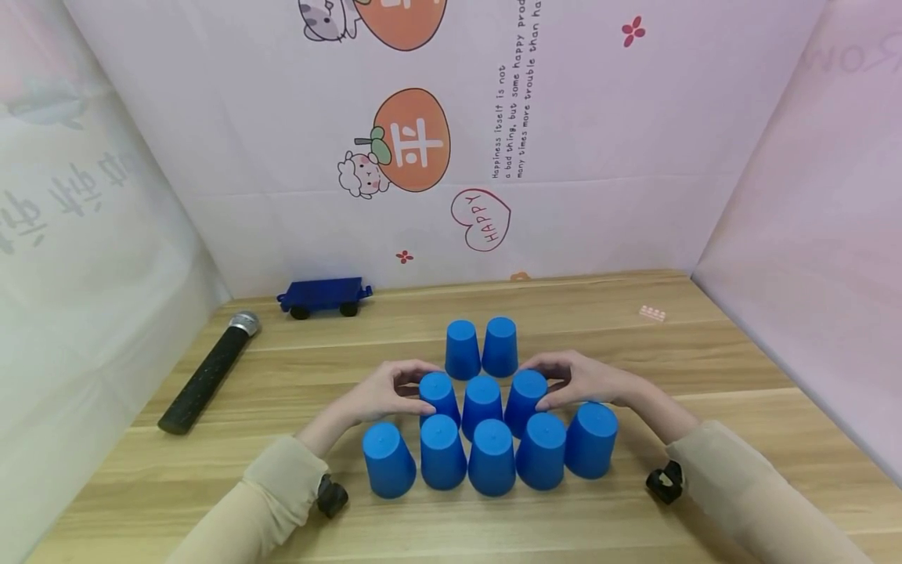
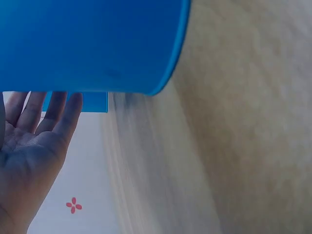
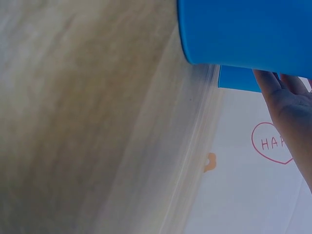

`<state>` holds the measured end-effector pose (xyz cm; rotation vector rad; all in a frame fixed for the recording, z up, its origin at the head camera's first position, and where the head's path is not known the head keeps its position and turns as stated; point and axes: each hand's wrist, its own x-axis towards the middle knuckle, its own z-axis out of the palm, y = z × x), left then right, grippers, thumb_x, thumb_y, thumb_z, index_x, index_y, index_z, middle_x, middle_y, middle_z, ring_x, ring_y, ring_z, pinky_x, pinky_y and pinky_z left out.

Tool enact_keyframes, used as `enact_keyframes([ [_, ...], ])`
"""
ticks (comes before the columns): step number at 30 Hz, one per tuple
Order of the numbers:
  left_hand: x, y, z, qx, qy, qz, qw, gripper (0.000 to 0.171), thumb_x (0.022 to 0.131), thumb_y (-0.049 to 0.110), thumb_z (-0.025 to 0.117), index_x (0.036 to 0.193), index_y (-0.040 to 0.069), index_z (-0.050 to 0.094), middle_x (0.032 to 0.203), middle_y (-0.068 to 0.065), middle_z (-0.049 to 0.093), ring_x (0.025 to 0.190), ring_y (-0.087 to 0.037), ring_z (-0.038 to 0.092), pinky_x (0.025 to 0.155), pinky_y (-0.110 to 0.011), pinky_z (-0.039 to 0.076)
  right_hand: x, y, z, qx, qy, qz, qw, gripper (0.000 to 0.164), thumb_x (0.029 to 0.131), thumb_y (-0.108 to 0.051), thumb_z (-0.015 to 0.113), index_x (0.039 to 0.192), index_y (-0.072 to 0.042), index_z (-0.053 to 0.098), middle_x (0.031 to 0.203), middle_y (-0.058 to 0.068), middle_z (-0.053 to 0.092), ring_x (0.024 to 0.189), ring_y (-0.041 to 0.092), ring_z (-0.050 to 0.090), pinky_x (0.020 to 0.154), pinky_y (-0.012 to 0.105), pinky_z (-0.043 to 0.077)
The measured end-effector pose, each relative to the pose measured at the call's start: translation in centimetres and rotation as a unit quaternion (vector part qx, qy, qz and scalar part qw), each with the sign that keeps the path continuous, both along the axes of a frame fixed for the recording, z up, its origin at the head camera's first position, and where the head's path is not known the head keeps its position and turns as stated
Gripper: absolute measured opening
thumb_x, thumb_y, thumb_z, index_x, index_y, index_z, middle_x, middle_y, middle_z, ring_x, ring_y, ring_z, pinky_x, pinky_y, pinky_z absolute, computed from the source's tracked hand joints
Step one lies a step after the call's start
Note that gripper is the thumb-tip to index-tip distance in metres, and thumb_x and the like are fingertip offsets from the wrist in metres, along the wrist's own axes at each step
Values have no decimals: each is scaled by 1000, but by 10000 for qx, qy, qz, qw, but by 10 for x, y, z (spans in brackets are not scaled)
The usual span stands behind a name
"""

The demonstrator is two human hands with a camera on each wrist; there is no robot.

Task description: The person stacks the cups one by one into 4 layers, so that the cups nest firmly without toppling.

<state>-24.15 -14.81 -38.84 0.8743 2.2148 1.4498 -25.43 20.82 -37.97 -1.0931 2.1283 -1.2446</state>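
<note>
Blue cups stand upside down in three rows: several in the front row (image 1: pixel 492 462), three in the middle, two at the back (image 1: pixel 462 348). My left hand (image 1: pixel 384 389) holds the left cup (image 1: pixel 438 389) of the middle row, thumb in front and fingers behind. On the opposite end, my right hand (image 1: pixel 588 380) grips the right cup (image 1: pixel 526 399) in the same way. Between them stands the middle cup (image 1: pixel 482 407). A near blue cup (image 2: pixel 87 44) fills the top of the left wrist view, with left fingers beyond it; the right wrist view likewise shows a large cup (image 3: pixel 248 34).
A black microphone (image 1: pixel 207 376) lies on the wooden table (image 1: pixel 296 352) at the left. Behind it is a blue toy wagon (image 1: pixel 322 294). A small pink block (image 1: pixel 651 313) lies at the back right. White printed sheets (image 1: pixel 564 227) wall the back and both sides.
</note>
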Motion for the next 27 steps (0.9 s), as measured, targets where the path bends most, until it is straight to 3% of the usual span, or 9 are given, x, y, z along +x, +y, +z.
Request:
enact_keyframes([
  [11, 3, 1, -4, 114, 113, 86, 9998, 48, 83, 21, 72, 126, 8, 55, 120, -13, 61, 109, -23, 59, 95, -39, 51, 3, 1, 2, -6, -53, -173, 9998, 43, 89, -14, 63, 130, -11, 51, 126, 10, 58, 111, 10, 59, 93, 30, 52],
  [18, 3, 0, -6, 90, 85, 170, 9998, 46, 83, 20, 73, 125, 10, 56, 119, -10, 62, 110, -24, 59, 97, -41, 50, 5, 11, 3, 72, 171, -732, 9971, 40, 91, -16, 61, 129, -13, 51, 122, 8, 60, 109, 8, 59, 91, 24, 50],
  [27, 1, 0, -7, 4, 57, 236, 9997, 46, 83, 21, 73, 125, 12, 56, 119, -9, 62, 111, -24, 58, 98, -42, 49, -4, 32, 7, 193, 529, -1696, 9839, 46, 90, -20, 63, 132, -5, 48, 125, 15, 59, 116, 31, 55, 97, 49, 48],
])
